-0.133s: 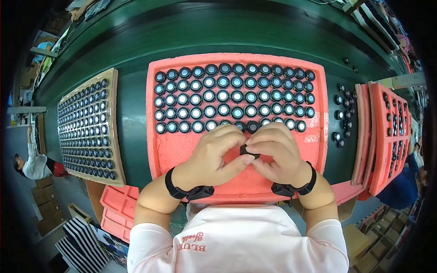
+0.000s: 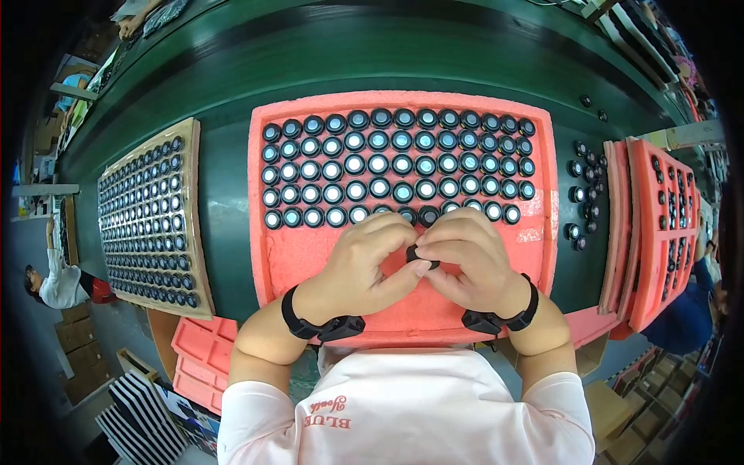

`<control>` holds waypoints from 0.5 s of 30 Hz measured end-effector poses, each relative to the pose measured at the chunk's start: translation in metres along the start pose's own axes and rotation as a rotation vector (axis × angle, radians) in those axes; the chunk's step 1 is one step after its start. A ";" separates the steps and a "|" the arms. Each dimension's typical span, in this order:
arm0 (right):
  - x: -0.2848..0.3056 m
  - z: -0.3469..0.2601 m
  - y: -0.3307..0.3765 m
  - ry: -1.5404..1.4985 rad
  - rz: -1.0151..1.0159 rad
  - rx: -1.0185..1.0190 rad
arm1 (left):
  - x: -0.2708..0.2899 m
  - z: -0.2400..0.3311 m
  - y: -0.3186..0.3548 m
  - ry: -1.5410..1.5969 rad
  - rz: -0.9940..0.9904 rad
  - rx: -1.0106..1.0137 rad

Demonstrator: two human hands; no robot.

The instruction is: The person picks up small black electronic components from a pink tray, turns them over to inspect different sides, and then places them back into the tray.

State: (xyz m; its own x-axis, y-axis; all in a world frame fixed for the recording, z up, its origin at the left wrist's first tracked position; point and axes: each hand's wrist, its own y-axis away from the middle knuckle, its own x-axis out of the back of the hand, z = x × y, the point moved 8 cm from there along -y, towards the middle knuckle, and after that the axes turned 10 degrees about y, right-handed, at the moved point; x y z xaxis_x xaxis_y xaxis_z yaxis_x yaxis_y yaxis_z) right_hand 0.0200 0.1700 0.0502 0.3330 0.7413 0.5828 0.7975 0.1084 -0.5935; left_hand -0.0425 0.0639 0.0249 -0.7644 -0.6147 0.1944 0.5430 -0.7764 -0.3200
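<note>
A pink foam tray lies in front of me on the green table, its upper half filled with rows of small black round parts with pale centres. My left hand and my right hand meet over the tray's lower middle, fingertips pinched together on one small black round part. Both wrists wear black straps. The hands cover part of the lowest row.
A tan tray full of similar black parts lies to the left. Loose black parts and upright pink trays stand at the right. More pink trays are stacked at lower left. Another person sits far left.
</note>
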 end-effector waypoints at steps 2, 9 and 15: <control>0.000 0.002 0.001 -0.009 0.001 -0.004 | -0.001 -0.001 -0.001 0.018 0.005 0.012; 0.014 0.006 -0.002 0.026 -0.031 -0.085 | 0.000 -0.004 -0.003 0.061 -0.002 0.040; 0.063 0.033 0.022 0.370 -0.062 -0.256 | -0.001 -0.003 -0.004 0.051 -0.016 0.075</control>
State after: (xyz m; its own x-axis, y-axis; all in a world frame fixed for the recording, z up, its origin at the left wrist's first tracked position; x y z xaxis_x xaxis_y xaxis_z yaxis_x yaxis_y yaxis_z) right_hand 0.0420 0.2409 0.0550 0.4006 0.4468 0.8000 0.9050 -0.0564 -0.4217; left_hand -0.0450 0.0679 0.0230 -0.7887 -0.5961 0.1506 0.5540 -0.7952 -0.2463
